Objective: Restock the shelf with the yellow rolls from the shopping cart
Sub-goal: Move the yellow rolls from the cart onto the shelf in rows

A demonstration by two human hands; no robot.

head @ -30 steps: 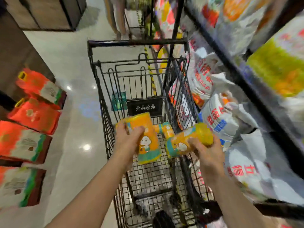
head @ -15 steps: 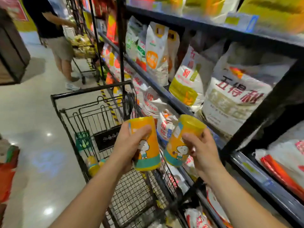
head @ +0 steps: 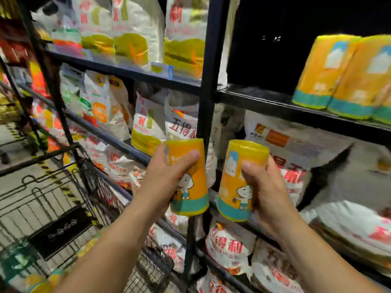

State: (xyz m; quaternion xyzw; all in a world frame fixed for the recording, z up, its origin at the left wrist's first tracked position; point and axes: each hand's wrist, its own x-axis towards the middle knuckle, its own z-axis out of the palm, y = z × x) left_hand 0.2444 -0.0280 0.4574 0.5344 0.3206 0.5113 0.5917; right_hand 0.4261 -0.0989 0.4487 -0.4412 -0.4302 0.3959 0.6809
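Printed white sacks (head: 182, 127) crowd a dim store aisle.

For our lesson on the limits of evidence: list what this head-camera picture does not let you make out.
- Head view: shelved yellow rolls run off the right edge; count unknown.
- Head view: shopping cart floor blurred, partly behind the left forearm; remaining rolls uncountable.
- Head view: left hand covers print on the left roll, right hand on the right roll.

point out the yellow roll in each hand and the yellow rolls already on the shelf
left roll (head: 196, 176): head view, orange body by the cartoon figure
right roll (head: 231, 187): head view, orange body under the blue label
shelved rolls (head: 319, 70): head view, leftmost pack's orange front
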